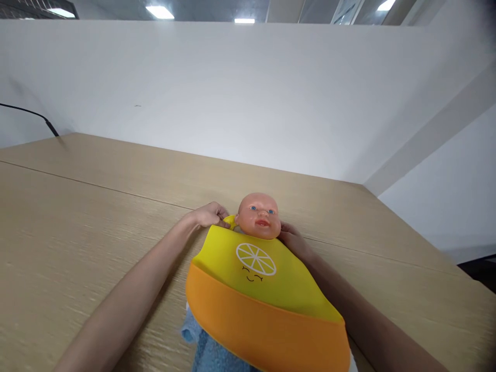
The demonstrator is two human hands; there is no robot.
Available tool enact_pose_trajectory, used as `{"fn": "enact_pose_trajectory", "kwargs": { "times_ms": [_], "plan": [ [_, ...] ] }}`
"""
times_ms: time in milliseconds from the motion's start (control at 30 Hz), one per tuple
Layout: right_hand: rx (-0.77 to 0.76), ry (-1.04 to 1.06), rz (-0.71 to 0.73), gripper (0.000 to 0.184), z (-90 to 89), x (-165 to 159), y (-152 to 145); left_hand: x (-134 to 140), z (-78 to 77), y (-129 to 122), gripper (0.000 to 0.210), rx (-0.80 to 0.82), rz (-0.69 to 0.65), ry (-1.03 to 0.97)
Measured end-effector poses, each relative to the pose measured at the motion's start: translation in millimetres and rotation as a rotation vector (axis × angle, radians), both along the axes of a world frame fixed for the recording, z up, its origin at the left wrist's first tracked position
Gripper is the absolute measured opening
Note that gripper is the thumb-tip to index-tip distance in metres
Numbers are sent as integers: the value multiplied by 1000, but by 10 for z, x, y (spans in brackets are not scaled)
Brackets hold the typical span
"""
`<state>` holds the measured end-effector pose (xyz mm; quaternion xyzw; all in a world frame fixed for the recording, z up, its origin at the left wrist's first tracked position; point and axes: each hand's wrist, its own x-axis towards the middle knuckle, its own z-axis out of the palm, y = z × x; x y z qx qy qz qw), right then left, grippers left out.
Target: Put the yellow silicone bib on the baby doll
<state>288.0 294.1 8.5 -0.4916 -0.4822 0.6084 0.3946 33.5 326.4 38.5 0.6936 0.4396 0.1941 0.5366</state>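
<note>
A baby doll point(260, 209) lies face up on the table, its head away from me. Over its chest spreads a yellow bib point(294, 279) with an orange pocket point(267, 325), a white citrus slice and a smiling face printed on it. My left hand point(212, 214) pinches the bib's yellow neck strap point(230, 221) beside the doll's head. On the other side, my right hand point(292, 240) reaches in by the doll's neck; its fingertips are hidden behind the head. Blue fuzzy clothing point(217, 351) shows below the bib.
The wooden table point(96, 217) has a seam running across it. A white partition point(217, 93) rises behind its far edge. At the left a black cable point(34, 112) hangs over the tabletop, and a dark object point(480, 268) sits at the right edge.
</note>
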Motion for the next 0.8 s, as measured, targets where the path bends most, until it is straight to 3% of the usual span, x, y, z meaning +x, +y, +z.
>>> {"fn": "enact_pose_trajectory", "kwargs": {
  "times_ms": [467, 800],
  "plan": [
    [36, -23, 26, 17, -3, 26, 12, 23, 85, -58, 28, -51, -54, -83],
    [46, -14, -5, 25, -21, 13, 41, 51, 28, -45, 30, -76, -64, -150]
  ]
}}
